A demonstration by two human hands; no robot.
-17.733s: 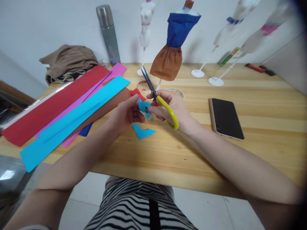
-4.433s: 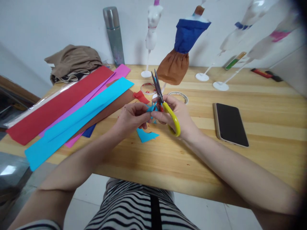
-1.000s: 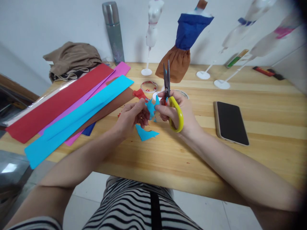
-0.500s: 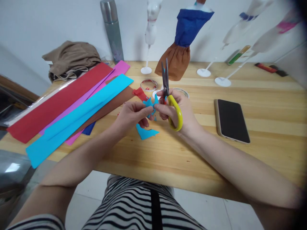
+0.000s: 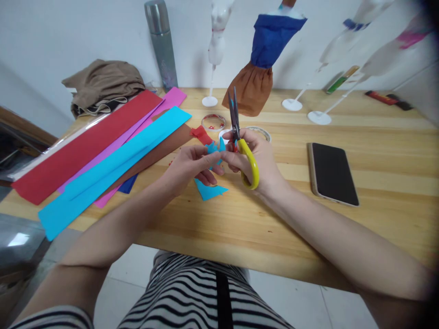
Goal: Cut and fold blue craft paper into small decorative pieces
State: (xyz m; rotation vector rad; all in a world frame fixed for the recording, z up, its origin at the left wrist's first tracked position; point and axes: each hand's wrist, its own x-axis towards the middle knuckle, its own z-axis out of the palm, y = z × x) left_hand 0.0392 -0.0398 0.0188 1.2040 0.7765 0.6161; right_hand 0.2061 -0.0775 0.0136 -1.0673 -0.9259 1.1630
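Note:
A small crumpled piece of light blue crepe paper (image 5: 211,148) is pinched between the thumb and fingers of my left hand (image 5: 192,162). My right hand (image 5: 259,155) holds scissors (image 5: 248,160) with yellow handles, their dark blades pointing up and slightly apart. With its thumb and fingertip my right hand also touches the blue paper, so both hands meet at it. On the table just below lies a light blue offcut (image 5: 209,191) with a ragged edge. A red paper scrap (image 5: 201,134) lies behind my left fingers. Some of the fingertips hide parts of the held paper.
Red (image 5: 85,146), pink and blue crepe paper strips (image 5: 130,160) lie stacked on the left. Behind stand a thermos (image 5: 163,50), a white mannequin (image 5: 216,45) and a blue-and-brown paper dress (image 5: 264,45). Tape rolls (image 5: 213,122) sit mid-table; a phone (image 5: 333,172) lies right.
The scissors have turned slightly in my right hand, and the held blue paper has shifted a little. My left lower fingers have spread slightly to the right.

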